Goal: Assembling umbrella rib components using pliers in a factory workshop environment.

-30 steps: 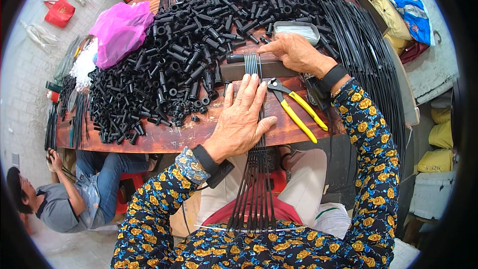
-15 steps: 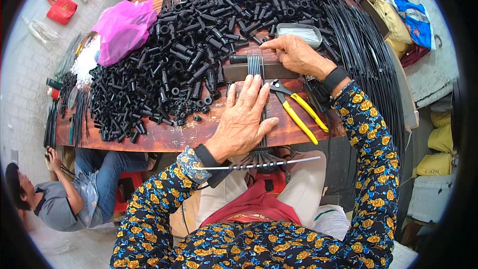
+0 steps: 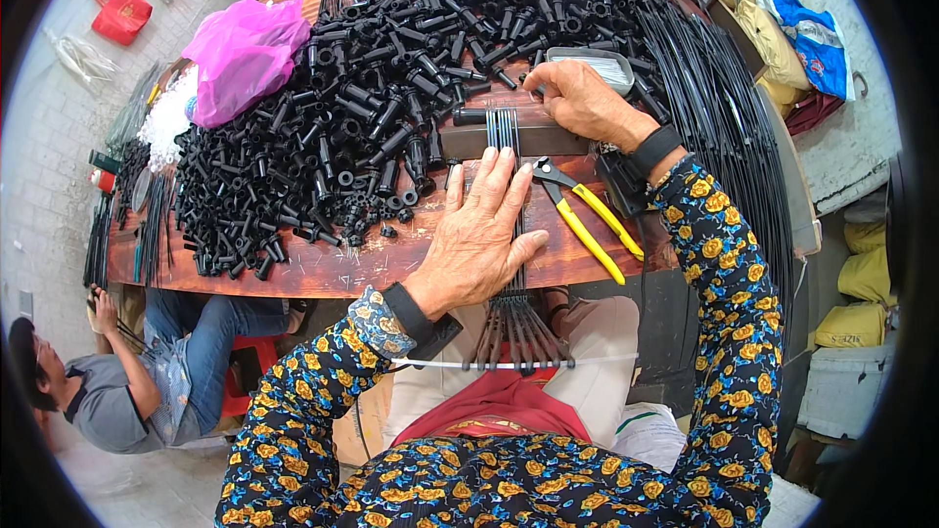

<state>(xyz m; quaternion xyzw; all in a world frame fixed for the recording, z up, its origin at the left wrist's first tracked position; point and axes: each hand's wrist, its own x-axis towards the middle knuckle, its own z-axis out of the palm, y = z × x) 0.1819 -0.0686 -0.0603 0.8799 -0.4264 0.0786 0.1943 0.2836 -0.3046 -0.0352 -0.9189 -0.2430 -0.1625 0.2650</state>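
My left hand lies flat, fingers spread, pressing a row of thin black rods against the table. Their bulbed near ends fan out below the table edge, and a thin white stick runs across those ends. Beyond my fingertips, the slim metal tips of the row rest over a dark rectangular bar. My right hand hovers past the bar with thumb and index finger pinched; whatever sits between them is too small to make out. Yellow-handled pliers lie right of my left hand.
A big heap of black plastic tubes covers the table's middle. Beside my right hand stands a box of thin white pieces. Long black rods line the right side. A pink bag sits left; another person sits lower left.
My right hand has drawn back slightly right from the metal tips, its index finger curling in. The rods' near ends and the white stick have dropped lower. A hand at the far edge has gone.
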